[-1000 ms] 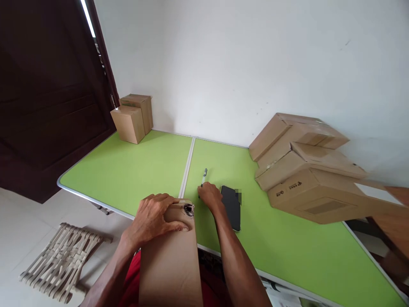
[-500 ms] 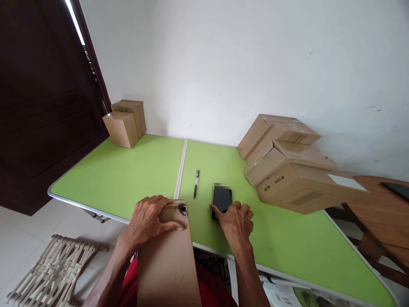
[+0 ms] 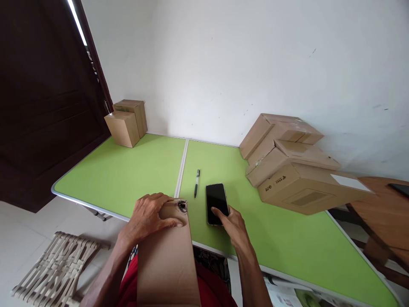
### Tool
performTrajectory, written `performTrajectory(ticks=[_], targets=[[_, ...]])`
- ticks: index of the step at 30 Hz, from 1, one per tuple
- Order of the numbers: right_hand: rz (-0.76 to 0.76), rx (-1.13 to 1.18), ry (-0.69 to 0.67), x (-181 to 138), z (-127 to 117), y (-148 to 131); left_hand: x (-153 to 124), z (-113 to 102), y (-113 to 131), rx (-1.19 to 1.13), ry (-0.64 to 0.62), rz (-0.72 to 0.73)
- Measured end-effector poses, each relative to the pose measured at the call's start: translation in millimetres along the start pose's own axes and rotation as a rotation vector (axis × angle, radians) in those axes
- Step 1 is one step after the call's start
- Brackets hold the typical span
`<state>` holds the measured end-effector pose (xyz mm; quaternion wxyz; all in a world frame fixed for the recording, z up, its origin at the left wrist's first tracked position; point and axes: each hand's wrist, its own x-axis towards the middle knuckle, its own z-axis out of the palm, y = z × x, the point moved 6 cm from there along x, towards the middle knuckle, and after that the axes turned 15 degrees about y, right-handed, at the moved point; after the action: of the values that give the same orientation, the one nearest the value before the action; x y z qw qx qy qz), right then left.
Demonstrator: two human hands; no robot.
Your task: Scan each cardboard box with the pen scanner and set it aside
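Observation:
A tall cardboard box (image 3: 168, 264) stands against the table's near edge, with a dark, torn-looking hole at its upper right corner. My left hand (image 3: 153, 217) is closed over the top of this box, thumb on the near face and fingers across the upper edge. Just right of it, my right hand (image 3: 231, 224) grips a black smartphone (image 3: 216, 198) by its lower right side, the thumb lying on the dark screen. The fingers beneath the phone are hidden. A pen (image 3: 197, 183) with a black cap lies between the box and the phone.
The green folding table (image 3: 128, 170) has a pale seam across it. Two small boxes (image 3: 124, 128) sit at its far left. Several larger boxes (image 3: 294, 166) crowd the right side by the wall. A woven stool (image 3: 56, 268) stands lower left; a wooden table (image 3: 383, 213) is at right.
My right hand has shifted the smartphone slightly left, and its thumb now rests farther over the screen. More of the phone's face shows. My left hand stays on the box.

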<state>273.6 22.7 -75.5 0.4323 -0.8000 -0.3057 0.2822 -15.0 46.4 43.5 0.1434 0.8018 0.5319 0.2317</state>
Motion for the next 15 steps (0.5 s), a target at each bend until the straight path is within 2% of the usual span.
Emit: performTrajectory(ticks=[3, 8, 11, 15], targets=[[0.069, 0.26, -0.141, -27, -3, 2, 1, 1, -1, -0.005, 0.004, 0.005], [0.365, 0.85, -0.333, -83, -19, -24, 3, 3, -1, 0.001, 0.023, 0.023], [0.416, 0.94, -0.443, -113, -23, -50, 3, 3, -2, -0.007, 0.029, 0.021], [0.467, 0.978, -0.684, -156, -3, -70, 0, 2, 1, -0.01, 0.034, 0.035]])
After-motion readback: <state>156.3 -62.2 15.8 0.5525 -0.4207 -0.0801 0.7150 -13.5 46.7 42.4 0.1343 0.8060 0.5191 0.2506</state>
